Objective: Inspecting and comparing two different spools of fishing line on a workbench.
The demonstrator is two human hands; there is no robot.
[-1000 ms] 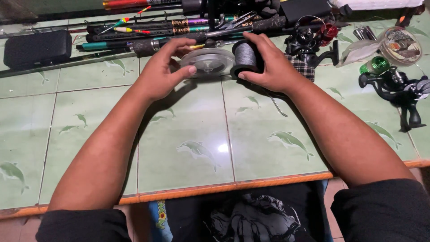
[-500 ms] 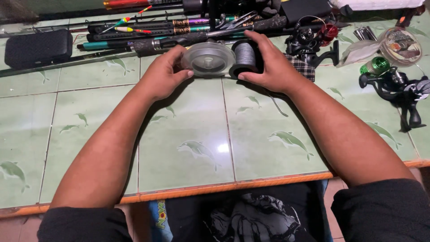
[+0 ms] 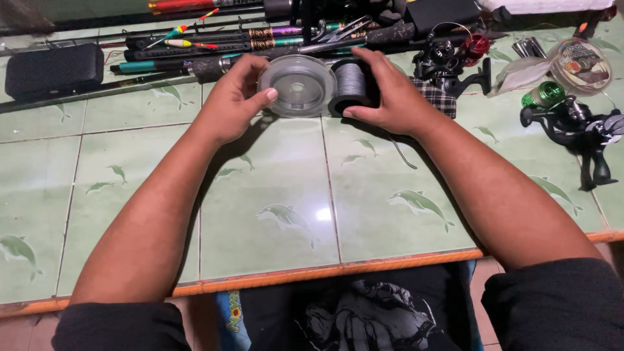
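Left hand (image 3: 227,107) grips the clear spool (image 3: 298,85); right hand (image 3: 390,97) clasps the touching grey-line spool (image 3: 351,86).

Both forearms bare, sleeves dark and pushed up near the elbows, reaching forward and converging toward the middle. Left hand (image 3: 229,107): palm turned inward, fingers curled, thumb pointing right with the nail showing, wrist straight. Right hand (image 3: 390,97): back of hand up, fingers wrapped over the top, thumb low underneath, grip closed. Hands near each other, not touching. Elbows well apart.
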